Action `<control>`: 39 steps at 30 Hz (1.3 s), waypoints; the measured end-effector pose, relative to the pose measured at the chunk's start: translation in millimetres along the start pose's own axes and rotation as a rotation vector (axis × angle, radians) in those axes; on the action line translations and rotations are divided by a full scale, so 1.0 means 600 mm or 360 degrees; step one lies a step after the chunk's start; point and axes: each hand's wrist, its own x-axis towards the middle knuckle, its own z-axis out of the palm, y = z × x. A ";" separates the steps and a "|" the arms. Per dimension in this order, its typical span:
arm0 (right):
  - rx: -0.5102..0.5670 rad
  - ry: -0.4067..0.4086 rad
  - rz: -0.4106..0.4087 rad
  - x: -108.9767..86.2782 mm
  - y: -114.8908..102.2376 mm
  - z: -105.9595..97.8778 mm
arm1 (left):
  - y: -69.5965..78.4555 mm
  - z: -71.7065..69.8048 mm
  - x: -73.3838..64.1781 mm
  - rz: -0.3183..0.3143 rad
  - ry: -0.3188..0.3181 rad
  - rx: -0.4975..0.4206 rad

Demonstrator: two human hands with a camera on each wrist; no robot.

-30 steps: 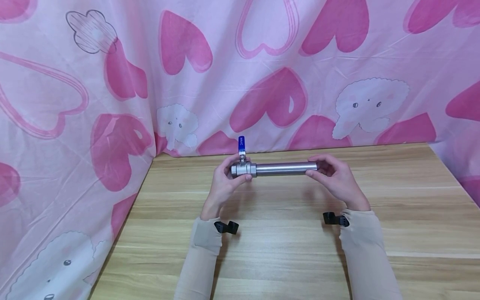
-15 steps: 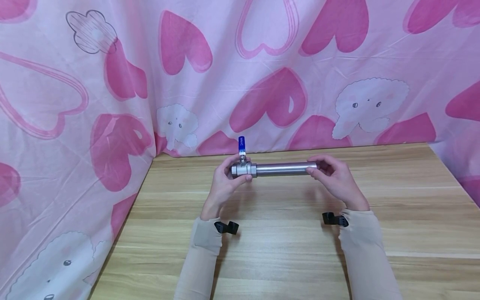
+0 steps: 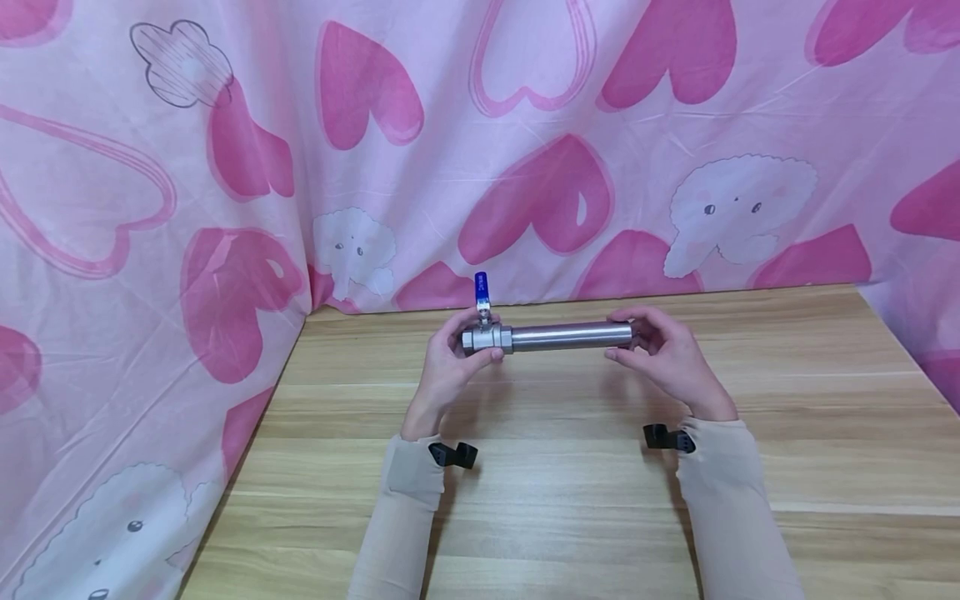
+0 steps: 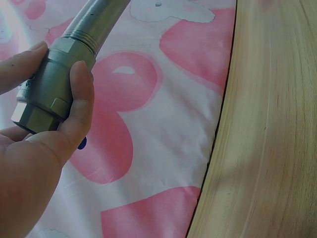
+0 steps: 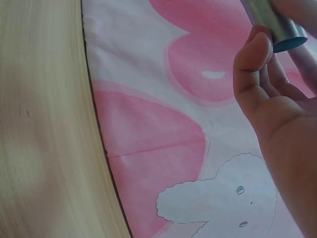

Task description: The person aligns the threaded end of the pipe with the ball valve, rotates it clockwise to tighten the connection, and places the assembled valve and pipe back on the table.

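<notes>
A silver ball valve [image 3: 489,337] with a blue lever handle [image 3: 482,287] is held above the table by my left hand [image 3: 444,371]. The thumb lies at the valve's near side and the other fingers reach behind it. From its right side runs a straight steel pipe [image 3: 573,336]. Threads show where the pipe [image 4: 101,22] meets the valve [image 4: 52,79] in the left wrist view. At the pipe's free end, my right hand [image 3: 678,362] has its thumb along the lower edge and a finger over the top. The right wrist view shows the open pipe end [image 5: 277,27] between thumb and fingers.
Beneath both hands is a wood-grain table [image 3: 555,483]. A pink heart-print cloth [image 3: 442,183] hangs behind it and along its left side. Black camera mounts [image 3: 453,455] sit on both wrists.
My right thumb has slid from the pipe's front down to its lower edge, and the hand has shifted slightly left. The pipe's right end tilts up a little. The left hand stays put.
</notes>
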 end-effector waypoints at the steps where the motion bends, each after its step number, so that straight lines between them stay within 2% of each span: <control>1: -0.0006 0.0000 -0.0007 0.000 0.000 0.000 | 0.000 0.000 0.000 -0.0003 0.0002 0.0000; 15: 0.0040 0.0037 -0.0142 0.001 0.000 0.002 | 0.001 0.000 0.002 -0.0009 -0.0005 0.0001; 39: -0.0051 0.0077 -0.0093 0.000 0.003 0.003 | 0.002 -0.002 -0.001 -0.0009 0.0010 -0.0008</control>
